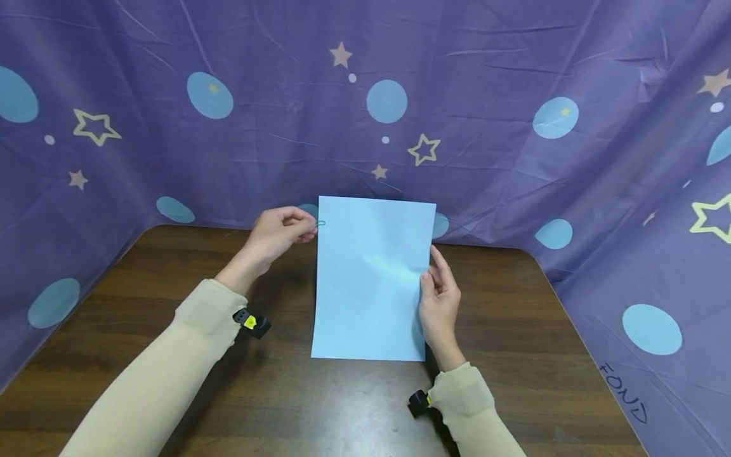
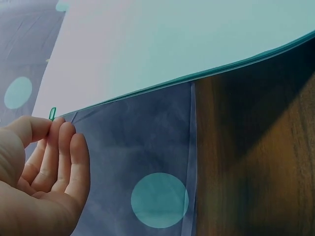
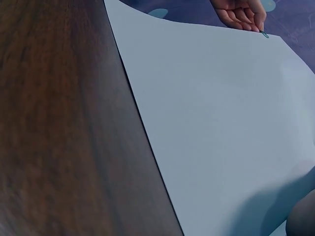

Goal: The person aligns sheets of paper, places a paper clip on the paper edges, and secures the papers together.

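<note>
A small stack of light blue paper sheets (image 1: 371,279) is held up, tilted, over the table; several thin edges show along its side in the left wrist view. My left hand (image 1: 282,231) pinches a green paper clip (image 2: 52,113) between thumb and index finger. The clip's looped end lies over the left edge of the sheets, near the upper corner. On the opposite edge, my right hand (image 1: 441,298) grips the sheets, thumb on the front and the other fingers mostly behind. Only part of the thumb (image 3: 302,216) shows in the right wrist view.
A brown wooden table (image 1: 365,412) lies beneath the sheets. Behind it and at both sides hangs a purple curtain (image 1: 468,146) with blue dots and stars. Each sleeve cuff carries a small black wrist camera (image 1: 419,403).
</note>
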### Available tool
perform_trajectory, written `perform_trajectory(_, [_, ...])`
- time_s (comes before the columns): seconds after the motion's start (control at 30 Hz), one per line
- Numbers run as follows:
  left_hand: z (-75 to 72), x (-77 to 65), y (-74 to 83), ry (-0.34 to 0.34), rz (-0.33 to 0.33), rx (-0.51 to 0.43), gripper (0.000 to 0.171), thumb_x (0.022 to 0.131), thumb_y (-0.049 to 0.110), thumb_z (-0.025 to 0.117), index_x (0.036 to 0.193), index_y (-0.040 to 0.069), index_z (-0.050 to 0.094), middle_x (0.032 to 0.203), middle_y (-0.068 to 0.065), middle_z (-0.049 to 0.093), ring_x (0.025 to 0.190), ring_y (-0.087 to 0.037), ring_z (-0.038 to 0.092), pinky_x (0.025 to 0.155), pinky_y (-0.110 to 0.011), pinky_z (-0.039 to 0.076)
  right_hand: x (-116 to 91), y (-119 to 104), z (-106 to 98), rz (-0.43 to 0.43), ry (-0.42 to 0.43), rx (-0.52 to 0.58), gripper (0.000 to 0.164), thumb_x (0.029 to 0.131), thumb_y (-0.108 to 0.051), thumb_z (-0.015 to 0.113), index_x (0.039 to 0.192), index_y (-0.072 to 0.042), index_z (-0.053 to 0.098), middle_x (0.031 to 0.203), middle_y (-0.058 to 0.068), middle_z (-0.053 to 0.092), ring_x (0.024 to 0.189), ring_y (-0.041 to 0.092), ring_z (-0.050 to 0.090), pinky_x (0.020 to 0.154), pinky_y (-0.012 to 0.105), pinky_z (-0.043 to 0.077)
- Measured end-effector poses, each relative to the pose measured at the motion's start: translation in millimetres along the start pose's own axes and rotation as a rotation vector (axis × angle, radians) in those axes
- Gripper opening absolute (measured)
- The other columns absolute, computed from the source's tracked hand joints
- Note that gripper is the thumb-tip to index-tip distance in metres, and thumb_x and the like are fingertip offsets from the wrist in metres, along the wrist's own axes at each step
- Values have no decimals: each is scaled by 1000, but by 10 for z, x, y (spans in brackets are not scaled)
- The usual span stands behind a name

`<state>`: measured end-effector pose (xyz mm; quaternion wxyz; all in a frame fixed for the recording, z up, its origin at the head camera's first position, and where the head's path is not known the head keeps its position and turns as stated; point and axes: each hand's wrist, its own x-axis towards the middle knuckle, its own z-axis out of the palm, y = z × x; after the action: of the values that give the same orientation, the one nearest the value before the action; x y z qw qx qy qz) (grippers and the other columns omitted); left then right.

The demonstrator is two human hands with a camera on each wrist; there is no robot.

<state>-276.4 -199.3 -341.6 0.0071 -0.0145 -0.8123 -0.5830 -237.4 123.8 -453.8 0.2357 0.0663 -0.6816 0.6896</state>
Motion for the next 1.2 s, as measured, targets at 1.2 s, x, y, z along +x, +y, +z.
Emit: perform_trajectory(1.2, [87,-2,-9,62,90,-8,22,103,21,71,114,1,74,107,-15,80,90,-14,76,88,-29,62,10,-19,-13,20,26,16,53,105,7,56,147,-25,65,112,15,72,86,17,56,68,18,43])
